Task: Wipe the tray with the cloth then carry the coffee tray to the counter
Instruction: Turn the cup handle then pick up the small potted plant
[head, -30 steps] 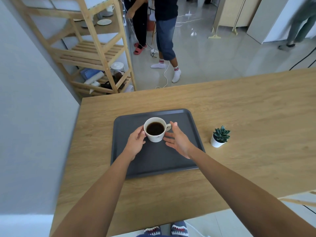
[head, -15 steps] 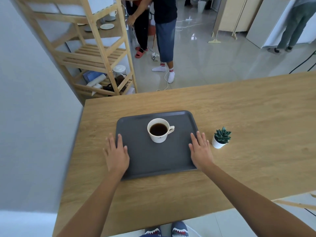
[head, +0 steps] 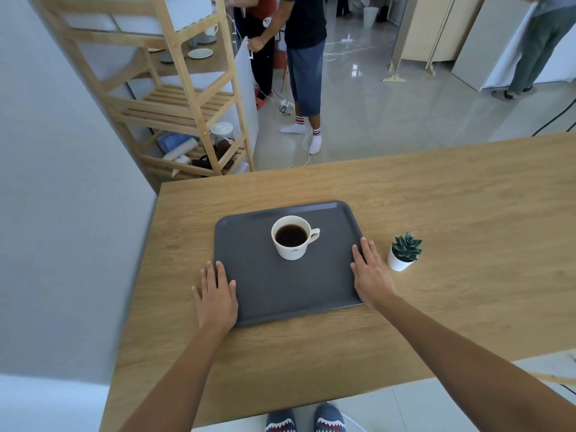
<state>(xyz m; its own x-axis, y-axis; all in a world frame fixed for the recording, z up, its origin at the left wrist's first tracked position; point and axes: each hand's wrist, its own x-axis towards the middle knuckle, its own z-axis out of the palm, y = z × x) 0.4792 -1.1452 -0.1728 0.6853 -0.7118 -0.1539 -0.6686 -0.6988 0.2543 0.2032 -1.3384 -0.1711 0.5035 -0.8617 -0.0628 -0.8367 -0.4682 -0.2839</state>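
Observation:
A dark grey tray (head: pixel 280 288) lies flat on the wooden table (head: pixel 452 213). On its far half stands a white cup (head: pixel 291 241) of black coffee, handle to the right. My left hand (head: pixel 215 296) rests flat at the tray's left edge, fingers spread, thumb over the rim. My right hand (head: pixel 371 274) lies flat on the tray's right edge, fingers pointing away from me. Neither hand grips anything. No cloth is in view.
A small succulent in a white pot (head: pixel 403 254) stands just right of my right hand. A grey wall (head: pixel 62 213) borders the table's left side. Beyond the table are a wooden shelf rack (head: pixel 187 98), people standing (head: pixel 304 57) and cables on the floor.
Both hands let go of the cup and moved outward and toward me to the tray's left and right edges. The cup stays where it was.

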